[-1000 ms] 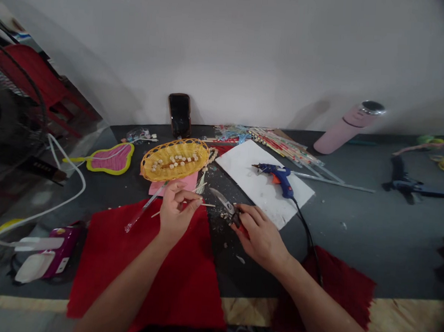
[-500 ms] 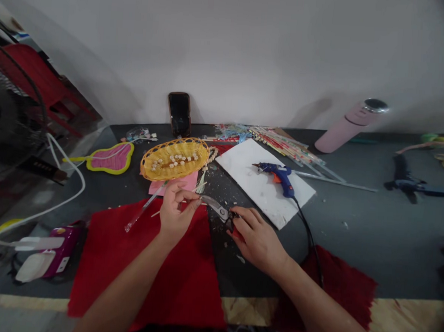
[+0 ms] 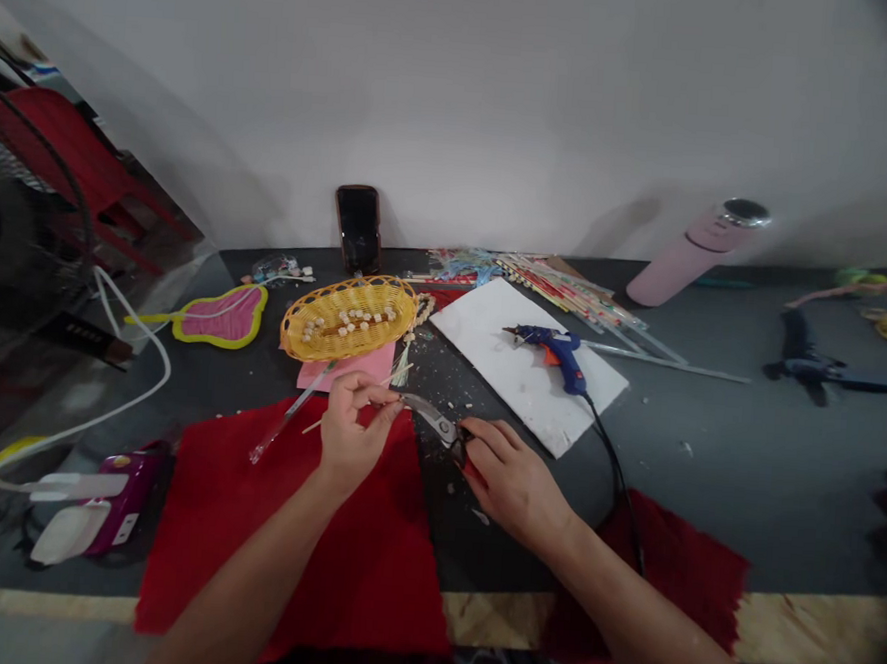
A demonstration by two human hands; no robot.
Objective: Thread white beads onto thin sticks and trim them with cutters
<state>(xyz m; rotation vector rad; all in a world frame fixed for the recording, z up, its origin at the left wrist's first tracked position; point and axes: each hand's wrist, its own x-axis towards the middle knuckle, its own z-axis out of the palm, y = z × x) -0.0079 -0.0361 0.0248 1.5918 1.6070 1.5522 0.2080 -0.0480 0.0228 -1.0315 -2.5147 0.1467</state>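
Observation:
My left hand [image 3: 353, 432] pinches a thin pale stick [image 3: 312, 426] above the red cloth [image 3: 281, 532]. In my right hand [image 3: 514, 477] are scissors [image 3: 430, 412], their handles partly hidden by my fingers. The blades point left and reach my left fingertips, where the stick is. Whether the blades touch the stick is too small to tell. Just beyond my left hand sits a yellow woven basket [image 3: 314, 348] with several small pale pieces in it, partly over a pink sheet [image 3: 366, 362].
A blue glue gun [image 3: 555, 351] lies on a white board [image 3: 489, 320], its cord running toward me. Behind are straws [image 3: 558, 289], a phone [image 3: 359, 229] and a pink bottle [image 3: 688, 259]. A purple device [image 3: 129, 498] and fan stand left; dark red cloth [image 3: 677, 567] lies right.
Both hands stay almost in place. My right hand and the scissors have shifted very slightly.

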